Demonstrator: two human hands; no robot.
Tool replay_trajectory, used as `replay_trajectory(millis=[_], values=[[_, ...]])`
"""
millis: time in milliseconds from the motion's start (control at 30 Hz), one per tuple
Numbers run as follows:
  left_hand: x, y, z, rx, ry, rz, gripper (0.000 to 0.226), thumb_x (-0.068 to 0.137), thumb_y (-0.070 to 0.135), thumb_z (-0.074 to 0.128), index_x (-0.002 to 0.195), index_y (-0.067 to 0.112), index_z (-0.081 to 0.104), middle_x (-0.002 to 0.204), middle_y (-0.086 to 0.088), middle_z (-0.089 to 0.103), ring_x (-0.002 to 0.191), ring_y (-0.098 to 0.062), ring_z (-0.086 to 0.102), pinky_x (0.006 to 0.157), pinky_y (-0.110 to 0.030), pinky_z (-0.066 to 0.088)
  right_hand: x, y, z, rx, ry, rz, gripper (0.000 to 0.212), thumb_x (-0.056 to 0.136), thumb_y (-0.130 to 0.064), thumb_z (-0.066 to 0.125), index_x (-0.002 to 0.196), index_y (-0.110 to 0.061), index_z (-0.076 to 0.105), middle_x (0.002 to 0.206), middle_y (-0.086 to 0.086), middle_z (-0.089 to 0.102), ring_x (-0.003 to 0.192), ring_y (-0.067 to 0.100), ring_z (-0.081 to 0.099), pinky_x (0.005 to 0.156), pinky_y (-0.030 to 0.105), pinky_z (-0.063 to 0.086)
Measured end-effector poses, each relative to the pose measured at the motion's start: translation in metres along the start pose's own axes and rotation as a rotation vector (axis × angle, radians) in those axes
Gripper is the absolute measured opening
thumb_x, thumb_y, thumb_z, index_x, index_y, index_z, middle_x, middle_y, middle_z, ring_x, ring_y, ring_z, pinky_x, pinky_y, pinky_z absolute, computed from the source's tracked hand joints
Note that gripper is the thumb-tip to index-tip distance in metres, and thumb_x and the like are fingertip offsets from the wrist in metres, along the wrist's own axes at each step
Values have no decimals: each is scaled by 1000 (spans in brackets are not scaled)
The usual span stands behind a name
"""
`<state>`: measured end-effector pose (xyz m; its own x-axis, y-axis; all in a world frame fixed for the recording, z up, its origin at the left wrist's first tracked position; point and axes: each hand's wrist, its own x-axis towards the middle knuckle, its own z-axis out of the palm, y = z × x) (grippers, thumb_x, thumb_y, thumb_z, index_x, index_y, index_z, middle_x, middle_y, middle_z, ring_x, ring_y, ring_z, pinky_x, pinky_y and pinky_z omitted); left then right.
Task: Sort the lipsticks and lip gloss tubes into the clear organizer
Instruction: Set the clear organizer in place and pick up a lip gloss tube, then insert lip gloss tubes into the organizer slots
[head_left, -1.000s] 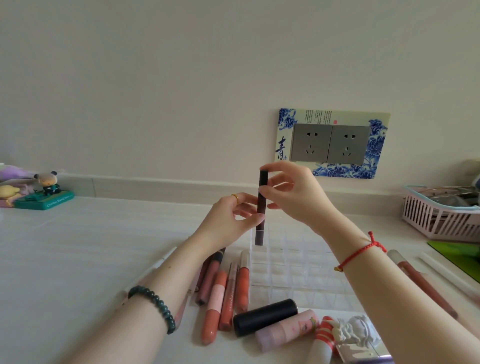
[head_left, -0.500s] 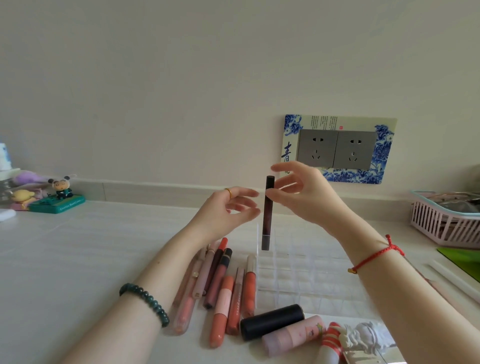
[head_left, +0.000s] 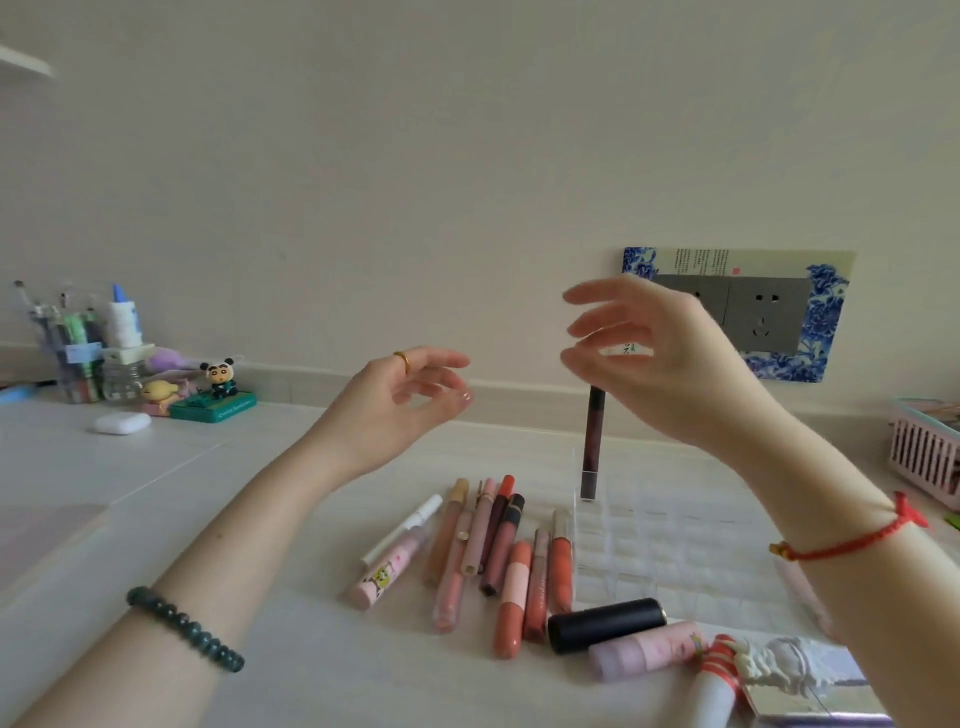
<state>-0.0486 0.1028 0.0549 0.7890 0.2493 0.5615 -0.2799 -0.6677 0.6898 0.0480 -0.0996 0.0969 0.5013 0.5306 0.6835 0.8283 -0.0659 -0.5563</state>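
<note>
A slim dark lip gloss tube (head_left: 591, 447) stands upright in the far-left corner cell of the clear organizer (head_left: 675, 543). My right hand (head_left: 660, 358) hovers over the tube's top with fingers spread; the thumb hides the cap, and no grip shows. My left hand (head_left: 405, 395) floats to the left, fingers relaxed, holding nothing. Several loose gloss tubes (head_left: 498, 561) lie on the counter left of the organizer. A black lipstick (head_left: 608, 623), a pale pink lipstick (head_left: 649, 652) and a red-striped tube (head_left: 714, 680) lie in front of it.
A pink basket (head_left: 924, 452) sits at the right edge. On the wall behind my right hand is a double socket (head_left: 753, 312). Far left stand a pen holder (head_left: 78, 358), small figurines (head_left: 213, 389) and a white earbud case (head_left: 122, 422). A white ornament (head_left: 784, 667) lies bottom right.
My right hand lowered the dark tube into the organizer's corner cell and spread its fingers. My left hand let go of the tube and drew away to the left.
</note>
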Motion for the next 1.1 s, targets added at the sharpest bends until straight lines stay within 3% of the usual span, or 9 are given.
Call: replay_trajectory(millis=[167, 267, 367, 500, 600, 700, 833, 1100], values=[[-32, -24, -13, 198, -18, -81, 28, 79, 29, 67, 100, 44, 55, 95, 20, 64, 91, 7, 57, 76, 1, 34, -11, 10, 44, -106, -206, 13, 33, 80, -16, 66, 111, -26, 57, 90, -9, 59, 88, 7, 61, 79, 18, 52], [-47, -36, -8, 246, -57, -142, 42, 77, 33, 68, 116, 38, 52, 104, 23, 59, 101, 7, 52, 75, 6, 30, -10, 25, 69, -188, -311, 44, 36, 81, -16, 64, 115, -22, 55, 93, -6, 58, 90, 11, 59, 83, 26, 51], [-61, -46, 1, 268, -146, -188, 58, 76, 40, 67, 129, 35, 43, 119, 26, 51, 113, 6, 46, 82, 4, 27, -4, 38, 89, -228, -398, 95, 35, 81, -15, 63, 115, -21, 55, 97, -2, 59, 92, 15, 58, 85, 29, 50], [-71, -50, 5, 237, -255, -271, 71, 73, 47, 67, 135, 38, 34, 134, 24, 37, 117, -8, 51, 78, -12, 46, 3, 54, 110, -270, -477, 139, 37, 82, -15, 62, 118, -18, 54, 107, 4, 61, 97, 18, 56, 83, 26, 45], [-74, -54, 8, 354, -316, -232, 80, 74, 51, 65, 141, 34, 25, 145, 19, 29, 128, 5, 29, 95, -8, 24, 8, 63, 124, -327, -520, 154, 38, 84, -18, 59, 121, -16, 53, 113, 4, 60, 101, 20, 55, 82, 23, 41], [-74, -56, 10, 387, -355, -197, 78, 76, 51, 62, 141, 34, 23, 147, 19, 28, 131, 4, 25, 89, -2, 18, 13, 71, 137, -443, -578, 153, 37, 88, -20, 53, 124, -14, 52, 120, 5, 58, 110, 22, 52, 85, 23, 37], [-75, -61, 10, 435, -353, -184, 78, 78, 48, 60, 143, 33, 19, 149, 15, 27, 135, -1, 25, 100, -11, 20, 18, 78, 148, -552, -645, 208, 36, 92, -22, 44, 124, -10, 52, 129, 9, 53, 119, 27, 46, 97, 31, 37], [-73, -64, 12, 506, -305, -135, 68, 76, 48, 62, 135, 30, 34, 142, 7, 40, 130, -11, 36, 98, -16, 29, 17, 84, 155, -591, -663, 267, 34, 91, -25, 43, 108, -4, 62, 116, 13, 61, 109, 30, 52, 91, 34, 43]])
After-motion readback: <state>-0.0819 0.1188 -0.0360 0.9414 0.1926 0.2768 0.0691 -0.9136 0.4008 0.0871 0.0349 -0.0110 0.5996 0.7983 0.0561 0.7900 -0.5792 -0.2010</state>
